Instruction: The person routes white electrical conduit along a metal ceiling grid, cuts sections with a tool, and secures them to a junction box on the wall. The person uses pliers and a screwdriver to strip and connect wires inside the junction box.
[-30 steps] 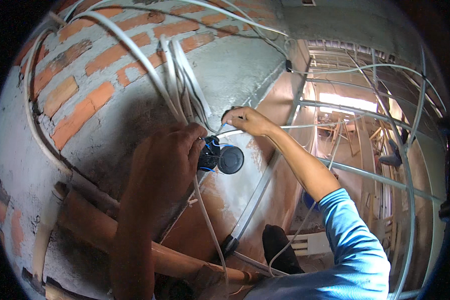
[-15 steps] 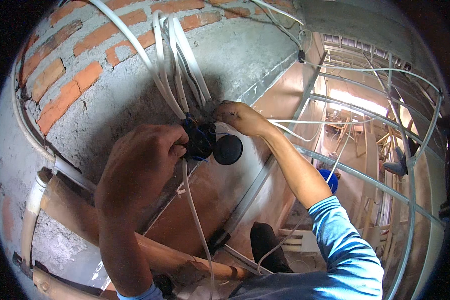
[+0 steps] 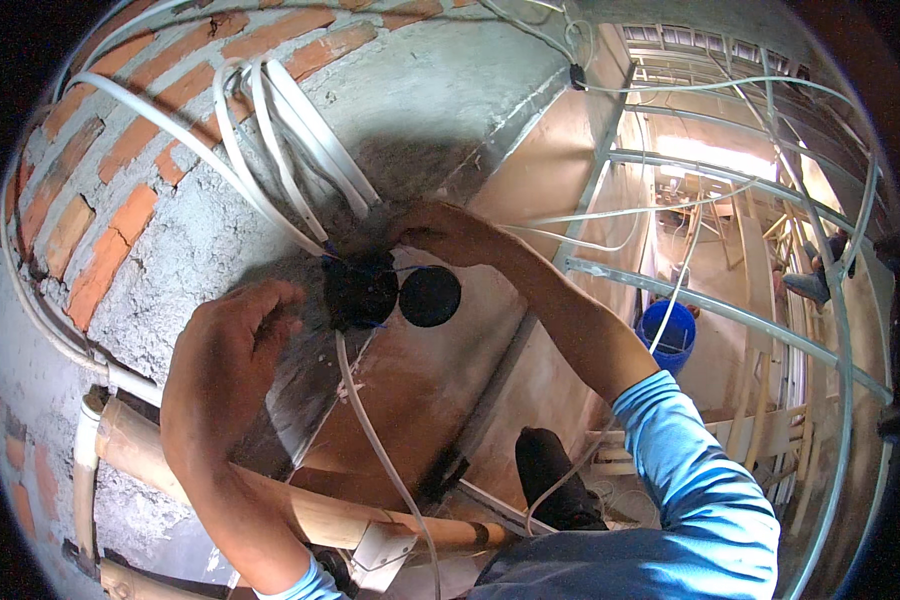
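A black junction box (image 3: pixel 358 292) is fixed at the wall, with thin blue wires (image 3: pixel 375 325) showing around its opening. A round black lid (image 3: pixel 430 297) hangs just to its right. My left hand (image 3: pixel 232 350) is off the box on its left side, fingers loosely curled and apart, with nothing visible in them. At the box's upper right, my right hand (image 3: pixel 435 230) has its fingers bent in close to the box. Shadow hides its fingertips and whatever they hold. White conduits (image 3: pixel 295 130) run down into the box from above, and a white cable (image 3: pixel 375 435) leaves its bottom.
Brick and rough cement wall (image 3: pixel 120 235) lies to the left. A thick tan pipe (image 3: pixel 140 450) crosses low in front of me. Metal framing (image 3: pixel 710 310) spans the right, with a blue bucket (image 3: pixel 667 335) below. Another person's shoe (image 3: pixel 808 287) shows at far right.
My left hand has drawn back leftward from the box and its fingers have loosened. My right hand stays at the box's upper right. The whole view has shifted somewhat.
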Demonstrator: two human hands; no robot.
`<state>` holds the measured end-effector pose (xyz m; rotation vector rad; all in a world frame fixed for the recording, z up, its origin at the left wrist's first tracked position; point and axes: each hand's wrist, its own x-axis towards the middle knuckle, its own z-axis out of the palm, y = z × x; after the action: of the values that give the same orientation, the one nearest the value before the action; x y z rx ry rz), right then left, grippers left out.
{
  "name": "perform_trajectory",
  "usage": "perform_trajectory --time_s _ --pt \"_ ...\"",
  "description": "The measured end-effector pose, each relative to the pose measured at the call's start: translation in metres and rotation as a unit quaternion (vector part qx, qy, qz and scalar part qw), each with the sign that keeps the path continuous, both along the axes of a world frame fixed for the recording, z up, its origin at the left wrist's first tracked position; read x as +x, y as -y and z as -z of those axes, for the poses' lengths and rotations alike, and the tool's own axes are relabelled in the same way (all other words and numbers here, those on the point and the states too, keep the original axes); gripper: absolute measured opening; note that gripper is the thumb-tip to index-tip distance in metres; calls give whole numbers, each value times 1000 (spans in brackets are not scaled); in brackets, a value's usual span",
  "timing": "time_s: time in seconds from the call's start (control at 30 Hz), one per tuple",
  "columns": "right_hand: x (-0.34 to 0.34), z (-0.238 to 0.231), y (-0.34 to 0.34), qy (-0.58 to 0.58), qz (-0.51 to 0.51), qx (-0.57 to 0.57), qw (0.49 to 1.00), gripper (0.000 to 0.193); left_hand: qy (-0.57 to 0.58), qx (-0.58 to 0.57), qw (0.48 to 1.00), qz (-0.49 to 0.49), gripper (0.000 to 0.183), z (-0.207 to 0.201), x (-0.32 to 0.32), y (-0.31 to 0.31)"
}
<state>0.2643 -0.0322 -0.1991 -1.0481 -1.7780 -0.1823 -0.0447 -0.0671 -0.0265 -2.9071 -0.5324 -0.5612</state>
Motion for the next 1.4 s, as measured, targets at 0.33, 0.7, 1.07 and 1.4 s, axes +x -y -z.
perform_trajectory --time_s 0.33,0.7,1.07,1.4 --pt "-7 -14 0 43 85 -20 995 13 -45 122 991 17 19 26 10 3" --pt "-4 -15 1 6 -8 -26 1000 15 5 212 973 87 14 83 46 -22" --pt "-13 0 -10 23 42 77 996 12 32 211 977 17 20 104 47 -36" --pt "-14 0 -10 12 53 64 996 12 59 388 918 -58 22 126 75 -45"
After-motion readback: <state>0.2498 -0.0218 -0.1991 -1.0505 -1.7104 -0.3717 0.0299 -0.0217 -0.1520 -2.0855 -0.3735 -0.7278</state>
